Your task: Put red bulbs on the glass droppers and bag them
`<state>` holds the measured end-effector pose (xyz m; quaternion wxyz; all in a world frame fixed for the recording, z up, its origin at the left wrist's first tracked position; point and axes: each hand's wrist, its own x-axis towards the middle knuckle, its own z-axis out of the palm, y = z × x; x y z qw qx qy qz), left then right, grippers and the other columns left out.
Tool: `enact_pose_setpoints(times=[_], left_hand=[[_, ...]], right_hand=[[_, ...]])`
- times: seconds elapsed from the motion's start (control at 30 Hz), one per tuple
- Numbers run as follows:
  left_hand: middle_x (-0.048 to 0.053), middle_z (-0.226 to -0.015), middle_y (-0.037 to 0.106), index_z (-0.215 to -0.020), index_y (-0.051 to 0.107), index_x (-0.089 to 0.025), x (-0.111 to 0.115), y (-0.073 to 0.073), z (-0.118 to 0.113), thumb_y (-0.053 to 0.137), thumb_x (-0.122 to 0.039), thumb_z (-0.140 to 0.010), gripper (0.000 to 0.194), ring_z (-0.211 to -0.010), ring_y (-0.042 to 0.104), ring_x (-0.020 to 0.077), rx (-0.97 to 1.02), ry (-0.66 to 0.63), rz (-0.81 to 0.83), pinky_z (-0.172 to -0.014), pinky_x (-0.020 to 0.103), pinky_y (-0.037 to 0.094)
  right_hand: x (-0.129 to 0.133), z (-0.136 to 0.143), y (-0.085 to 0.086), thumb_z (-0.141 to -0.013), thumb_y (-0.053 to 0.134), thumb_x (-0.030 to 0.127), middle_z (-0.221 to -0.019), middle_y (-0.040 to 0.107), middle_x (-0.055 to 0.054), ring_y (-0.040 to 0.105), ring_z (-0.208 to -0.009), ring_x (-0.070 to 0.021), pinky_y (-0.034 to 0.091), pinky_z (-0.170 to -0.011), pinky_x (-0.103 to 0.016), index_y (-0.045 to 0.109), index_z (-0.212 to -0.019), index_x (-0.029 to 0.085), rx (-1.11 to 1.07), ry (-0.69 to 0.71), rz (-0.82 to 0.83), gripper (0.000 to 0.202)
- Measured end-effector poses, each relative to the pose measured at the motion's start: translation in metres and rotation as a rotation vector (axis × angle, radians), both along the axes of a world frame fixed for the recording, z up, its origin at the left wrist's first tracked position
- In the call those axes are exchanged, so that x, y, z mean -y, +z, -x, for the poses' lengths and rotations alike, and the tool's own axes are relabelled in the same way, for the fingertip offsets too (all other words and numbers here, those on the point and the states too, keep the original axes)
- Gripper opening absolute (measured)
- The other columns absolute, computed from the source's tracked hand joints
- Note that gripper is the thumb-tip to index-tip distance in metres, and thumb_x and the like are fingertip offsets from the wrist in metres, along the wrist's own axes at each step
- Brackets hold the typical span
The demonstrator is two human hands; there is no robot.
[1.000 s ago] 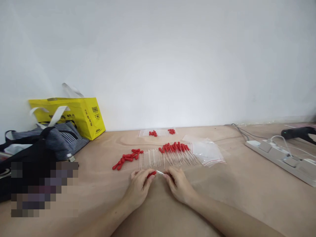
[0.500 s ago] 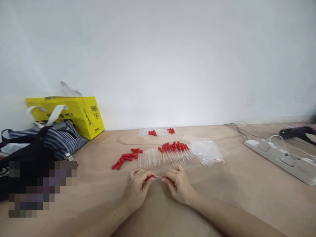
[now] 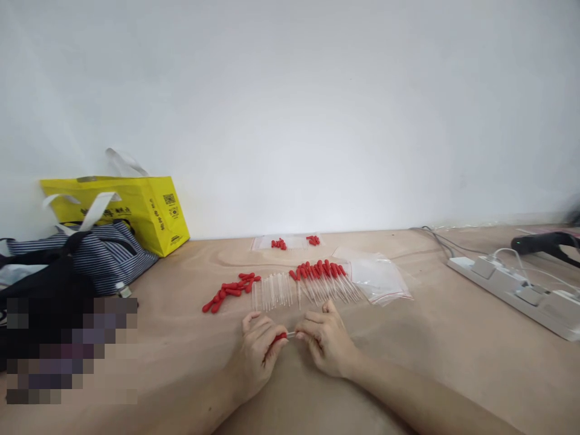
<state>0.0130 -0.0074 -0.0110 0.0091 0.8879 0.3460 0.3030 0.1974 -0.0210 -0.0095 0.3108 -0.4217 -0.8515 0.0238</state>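
Observation:
My left hand (image 3: 260, 350) pinches a red rubber dropper bulb (image 3: 281, 336) between thumb and fingers. A clear dropper tube (image 3: 290, 335) runs from the bulb's mouth toward my right hand (image 3: 326, 338), whose closed fingertips grip it and hide its far end. Beyond my hands lies a row of loose clear tubes (image 3: 274, 291). To their left is a scatter of loose red bulbs (image 3: 233, 289). On the right several droppers with red bulbs on them (image 3: 324, 278) lie side by side, tips pointing toward me.
Clear zip bags (image 3: 380, 278) lie right of the droppers. Another bag with red bulbs (image 3: 278, 244) lies by the wall. A yellow bag (image 3: 158, 211) and a striped bag (image 3: 118, 254) stand at left. A white power strip (image 3: 512, 296) with plugs and cables lies at right.
My hands have come slightly closer together, and less of the clear tube shows between them. Both hands sit a little lower in view. The view has shifted slightly.

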Motion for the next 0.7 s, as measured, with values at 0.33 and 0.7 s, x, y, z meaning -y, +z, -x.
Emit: enact_pose_setpoints(times=[0.33,0.7], left_hand=[[-0.002,-0.066,0.06,-0.079,0.057,-0.021,-0.006,0.006,0.0,0.04,-0.025,-0.084,0.018,-0.067,0.055,0.014,-0.036,-0.002,0.054,-0.086,0.037,0.025],[0.005,-0.096,0.061,-0.103,0.055,-0.025,-0.024,0.008,0.017,0.048,-0.033,-0.079,0.026,-0.093,0.051,0.0225,0.013,0.279,-0.187,-0.085,0.039,0.024]], right_hand=[[-0.005,-0.003,0.005,-0.086,0.036,0.02,-0.075,0.059,0.0,0.048,-0.068,-0.0118,0.022,-0.066,-0.028,0.058,-0.088,0.022,0.03,0.042,0.06,0.023],[-0.017,-0.008,-0.004,-0.08,0.044,0.016,-0.081,0.06,-0.003,0.049,-0.078,-0.0153,0.023,-0.067,-0.029,0.061,-0.091,0.023,0.057,-0.199,0.016,0.021]])
